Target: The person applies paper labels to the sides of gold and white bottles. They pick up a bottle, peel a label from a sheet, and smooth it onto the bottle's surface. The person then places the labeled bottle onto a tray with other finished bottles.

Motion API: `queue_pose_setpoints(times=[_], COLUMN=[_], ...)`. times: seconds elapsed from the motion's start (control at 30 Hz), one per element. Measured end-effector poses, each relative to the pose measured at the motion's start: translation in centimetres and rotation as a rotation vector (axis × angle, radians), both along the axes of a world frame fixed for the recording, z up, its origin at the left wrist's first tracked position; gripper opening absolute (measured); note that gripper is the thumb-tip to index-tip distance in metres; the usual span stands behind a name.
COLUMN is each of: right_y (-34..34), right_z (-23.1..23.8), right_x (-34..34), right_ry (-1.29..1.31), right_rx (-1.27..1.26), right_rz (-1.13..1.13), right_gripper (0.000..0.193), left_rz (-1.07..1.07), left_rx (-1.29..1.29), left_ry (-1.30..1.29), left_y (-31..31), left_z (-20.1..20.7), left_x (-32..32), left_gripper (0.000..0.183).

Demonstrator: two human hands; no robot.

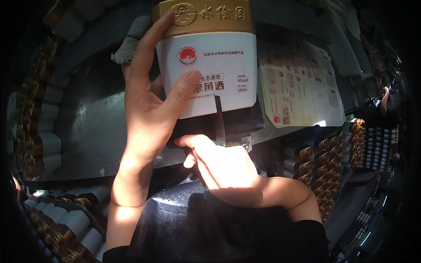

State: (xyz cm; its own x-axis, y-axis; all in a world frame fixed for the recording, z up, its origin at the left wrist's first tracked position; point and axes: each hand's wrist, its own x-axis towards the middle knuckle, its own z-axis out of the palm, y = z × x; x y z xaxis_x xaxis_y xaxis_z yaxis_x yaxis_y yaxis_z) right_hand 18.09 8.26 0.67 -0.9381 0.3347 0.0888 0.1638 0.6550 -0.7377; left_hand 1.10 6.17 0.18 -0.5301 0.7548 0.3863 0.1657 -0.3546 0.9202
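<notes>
A white bottle (237, 65) with a wide gold top (219, 19) and a printed front with a red round emblem lies face up to me at the top middle. My left hand (151, 96) grips it from the left, thumb across the front and index finger along the gold part. Grey knitted covers (128, 50) sit on other fingers of that hand. Below the bottle, my right hand (223, 164) is closed around a thin, flat, dark blade-like strip (219, 122). The strip's tip reaches the lower front of the bottle; its held end is hidden in the fingers.
Printed label sheets (300, 87) lie on the dark bench (96, 127) to the right of the bottle. Rows of similar gold-and-white bottles (322, 160) stand at the right; more (70, 219) fill the left side. Another person's hand (385, 101) shows at far right.
</notes>
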Motion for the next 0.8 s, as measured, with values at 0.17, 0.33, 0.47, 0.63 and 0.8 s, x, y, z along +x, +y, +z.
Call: queue_pose_setpoints(times=[0.17,0.33,0.47,0.63,0.8], right_y=[-0.1,-0.2,0.0,-0.1,0.4], right_z=[-0.1,0.3,-0.1,-0.4,0.6], right_x=[-0.1,0.0,0.1,0.3,0.0], right_ry=[-0.019,-0.043,-0.006,-0.027,-0.111], right_rx=[-0.123,0.161,0.042,-0.001,-0.131], right_rz=[-0.037,0.009,0.023,0.011,0.023], right_gripper=[0.035,0.036,0.038,0.038,0.038], left_rz=[-0.022,-0.018,-0.012,-0.007,0.01], left_rx=[0.003,0.004,-0.007,-0.013,-0.023], left_ry=[-0.049,-0.032,-0.032,-0.022,0.037], left_y=[0.0,0.0,-0.1,-0.1,0.0], left_z=[0.1,0.0,0.1,0.0,-0.2], left_x=[0.2,0.1,0.1,0.1,0.0], left_gripper=[0.073,0.073,0.073,0.073,0.073])
